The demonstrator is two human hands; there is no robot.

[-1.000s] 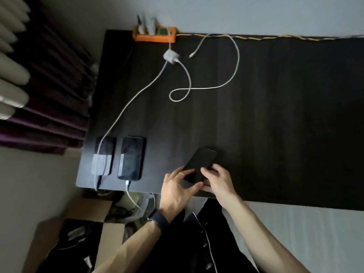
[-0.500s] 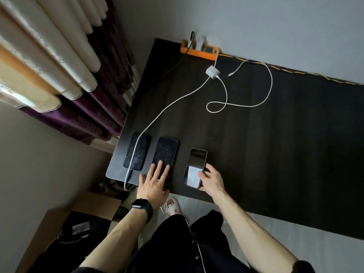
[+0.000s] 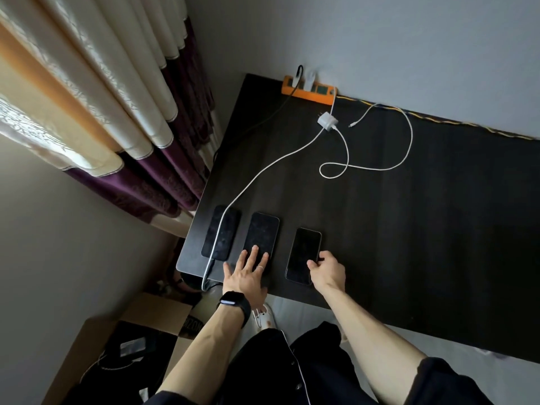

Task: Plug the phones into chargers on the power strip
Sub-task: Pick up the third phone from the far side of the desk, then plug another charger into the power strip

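Desk (image 3: 409,229) dark; orange power strip (image 3: 310,94) against grey wall (image 3: 380,39); curtains (image 3: 102,97) left; box (image 3: 155,309) below

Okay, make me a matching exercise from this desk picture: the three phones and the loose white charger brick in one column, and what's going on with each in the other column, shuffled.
Column 1
1. left phone
2. middle phone
3. right phone
4. white charger brick

Column 2
A. the right hand grips its edge
B. lies unplugged on the table near the orange power strip
C. a white cable lies across it
D. the left hand rests straight fingers on it

Pairs: 1-C, 2-D, 3-A, 4-B
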